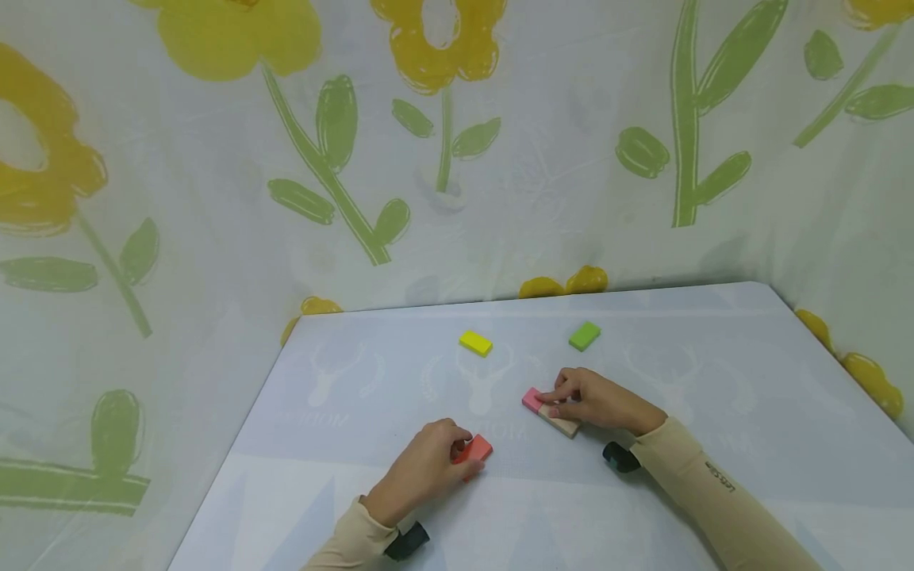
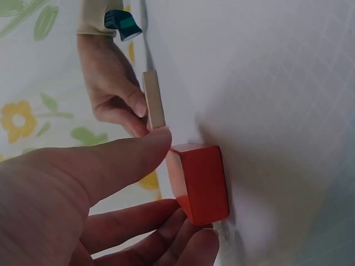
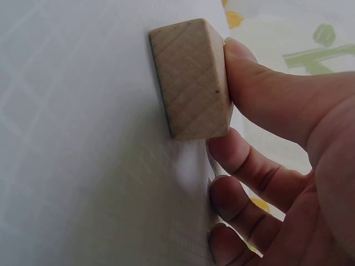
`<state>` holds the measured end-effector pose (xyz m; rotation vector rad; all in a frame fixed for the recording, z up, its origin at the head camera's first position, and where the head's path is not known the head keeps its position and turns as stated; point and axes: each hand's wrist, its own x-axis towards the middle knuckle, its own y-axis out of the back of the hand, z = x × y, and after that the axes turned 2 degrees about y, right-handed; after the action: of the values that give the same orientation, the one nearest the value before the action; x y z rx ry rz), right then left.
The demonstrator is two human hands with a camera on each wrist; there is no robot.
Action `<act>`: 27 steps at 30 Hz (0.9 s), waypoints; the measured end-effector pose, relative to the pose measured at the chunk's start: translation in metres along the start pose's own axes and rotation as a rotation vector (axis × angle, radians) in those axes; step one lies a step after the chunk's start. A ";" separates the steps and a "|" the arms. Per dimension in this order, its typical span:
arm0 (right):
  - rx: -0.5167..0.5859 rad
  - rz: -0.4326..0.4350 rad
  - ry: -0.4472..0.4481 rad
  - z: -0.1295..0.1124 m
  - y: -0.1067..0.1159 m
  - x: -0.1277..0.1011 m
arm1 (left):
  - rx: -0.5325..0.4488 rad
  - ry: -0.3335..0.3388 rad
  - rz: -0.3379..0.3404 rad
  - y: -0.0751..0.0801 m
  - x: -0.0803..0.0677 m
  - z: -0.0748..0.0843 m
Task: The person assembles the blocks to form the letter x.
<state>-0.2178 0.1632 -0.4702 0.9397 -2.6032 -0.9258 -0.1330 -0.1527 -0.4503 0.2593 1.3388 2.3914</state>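
Pale table (image 1: 714,381) before a flowered curtain (image 1: 214,198). Near the front edge, red block (image 1: 474,451) pinched by left hand (image 1: 424,472), thumb and fingers curled round it. Just right, bare wooden block (image 1: 562,420) with pink block (image 1: 531,399) at its end, gripped by right hand (image 1: 596,400). Farther back, yellow block (image 1: 475,342) and green block (image 1: 584,335), well apart.

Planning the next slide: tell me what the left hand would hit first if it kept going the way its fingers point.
Probably the natural wood block held by the right hand. The left hand, gripping the red block, points up and right toward it; depth is uncertain.
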 end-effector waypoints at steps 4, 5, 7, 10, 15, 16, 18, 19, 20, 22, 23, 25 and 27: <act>-0.001 0.002 -0.006 0.000 0.000 0.000 | 0.000 0.004 0.009 -0.001 0.000 0.000; -0.002 0.002 -0.010 0.000 -0.001 0.000 | 0.002 0.008 0.009 -0.002 0.000 0.001; -0.005 0.004 -0.020 -0.001 -0.001 0.000 | 0.005 0.014 0.010 -0.002 0.000 0.001; -0.011 0.006 -0.027 -0.001 -0.001 0.000 | 0.018 0.015 0.014 -0.003 0.000 0.002; -0.014 0.008 -0.029 -0.002 0.000 0.000 | 0.052 0.006 0.030 -0.004 -0.001 0.004; -0.013 0.007 -0.030 -0.002 0.000 0.001 | 0.059 0.005 0.032 -0.004 -0.001 0.004; -0.010 0.006 -0.031 -0.002 0.000 0.001 | 0.066 0.005 0.036 -0.005 -0.001 0.005; -0.011 0.006 -0.033 -0.003 0.000 0.001 | 0.069 0.004 0.036 -0.005 -0.001 0.005; -0.012 0.007 -0.034 -0.003 0.000 0.001 | 0.070 0.005 0.037 -0.005 -0.001 0.005; -0.016 0.007 -0.031 -0.003 -0.001 0.001 | 0.072 0.005 0.038 -0.005 -0.001 0.006; -0.019 0.007 -0.032 -0.003 -0.001 0.001 | 0.072 0.006 0.038 -0.005 -0.001 0.006; -0.023 0.006 -0.030 -0.003 -0.001 0.001 | 0.075 0.008 0.039 -0.005 -0.001 0.006; -0.025 0.005 -0.038 -0.002 -0.001 0.002 | 0.081 0.013 0.041 -0.005 -0.001 0.007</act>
<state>-0.2176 0.1605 -0.4692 0.9173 -2.6180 -0.9814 -0.1290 -0.1454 -0.4509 0.2967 1.4514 2.3788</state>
